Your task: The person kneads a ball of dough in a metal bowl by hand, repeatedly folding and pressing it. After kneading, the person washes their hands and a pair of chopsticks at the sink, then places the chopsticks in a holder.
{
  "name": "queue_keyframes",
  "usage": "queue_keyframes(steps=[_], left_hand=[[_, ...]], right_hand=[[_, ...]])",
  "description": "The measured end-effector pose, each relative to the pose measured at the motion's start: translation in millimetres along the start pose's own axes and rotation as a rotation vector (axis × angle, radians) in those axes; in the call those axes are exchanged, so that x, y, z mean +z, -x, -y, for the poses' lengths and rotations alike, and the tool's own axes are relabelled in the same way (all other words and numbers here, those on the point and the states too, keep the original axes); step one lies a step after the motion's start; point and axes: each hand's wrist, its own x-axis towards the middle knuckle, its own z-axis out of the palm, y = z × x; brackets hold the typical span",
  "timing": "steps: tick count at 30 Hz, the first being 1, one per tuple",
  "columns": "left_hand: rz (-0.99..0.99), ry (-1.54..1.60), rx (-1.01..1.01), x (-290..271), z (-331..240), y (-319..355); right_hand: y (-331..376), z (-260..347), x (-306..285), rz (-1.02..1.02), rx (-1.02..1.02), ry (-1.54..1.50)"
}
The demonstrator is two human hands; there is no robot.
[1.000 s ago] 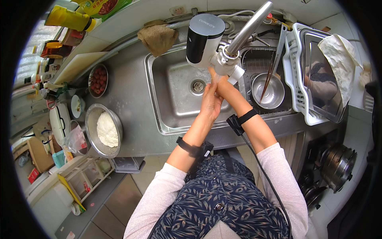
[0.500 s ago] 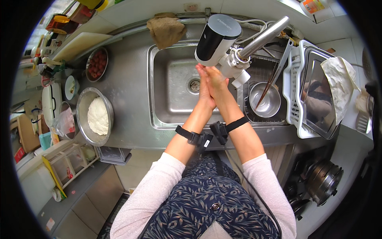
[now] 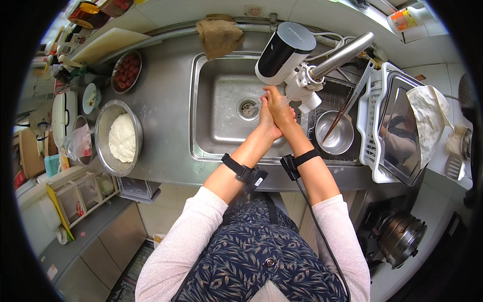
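Observation:
Over the right part of the steel sink (image 3: 198,100), my left hand (image 3: 266,120) and my right hand (image 3: 279,106) are pressed together, one clasping the other. The right hand lies on top and hides most of the left hand's fingers. Just above them is the white faucet fitting (image 3: 300,85), joined to a black and white water filter (image 3: 285,50) and a steel spout pipe (image 3: 347,54). Both hands look wet. No other object shows between them. Below the left hand's edge lies the round drain (image 3: 248,108).
At the left stand a steel bowl of dough (image 3: 122,138) and a bowl of red berries (image 3: 127,73). A brown cloth (image 3: 219,38) hangs over the sink's back edge. To the right are a small steel pot (image 3: 335,133) on a rack and a white dish basket (image 3: 371,123).
My hands have shifted from palm against palm, fingers pointing away, to a crossed clasp with the right over the left. The view has moved slightly.

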Motion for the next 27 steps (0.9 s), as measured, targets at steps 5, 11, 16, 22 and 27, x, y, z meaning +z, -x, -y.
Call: queue_keyframes(steps=[5,11,16,22,27], left_hand=[[-0.13,-0.053,0.239,8,7,1],[-0.169,-0.262,0.257,1,-9,-11],[-0.261,-0.214,0.174,-12,-34,-35],[-0.352,-0.36,0.402,-35,-29,-52],[0.072,-1.379,1.084,-53,-27,-50]], right_hand=[[1,-27,-7,0.18,-0.195,0.821],[1,-49,3,0.03,-0.282,0.423],[18,-17,-9,0.191,-0.079,-0.419],[53,17,3,0.013,0.084,-0.708],[31,6,5,0.086,0.284,-0.713]])
